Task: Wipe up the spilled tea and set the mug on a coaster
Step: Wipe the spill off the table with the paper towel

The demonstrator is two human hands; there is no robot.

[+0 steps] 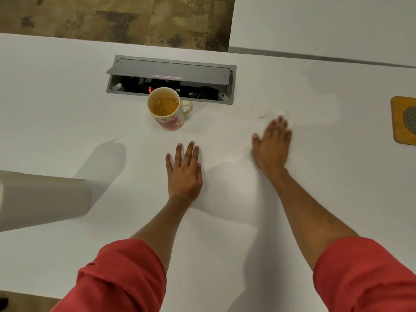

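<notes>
Mug [169, 109]: upright, holding tea.
Left hand [184, 174]: flat, near mug.
Right hand [272, 143]: flat, blurred, right of mug.
Coaster [404, 120]: far right of mug.

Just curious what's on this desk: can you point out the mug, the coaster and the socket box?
mug [169, 123]: head view, patterned outer wall.
coaster [399, 119]: head view, wooden top.
socket box [171, 70]: head view, raised grey lid.

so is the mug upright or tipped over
Upright: the mug stands on its base on the table, rim up, tea pooled level inside.
</notes>
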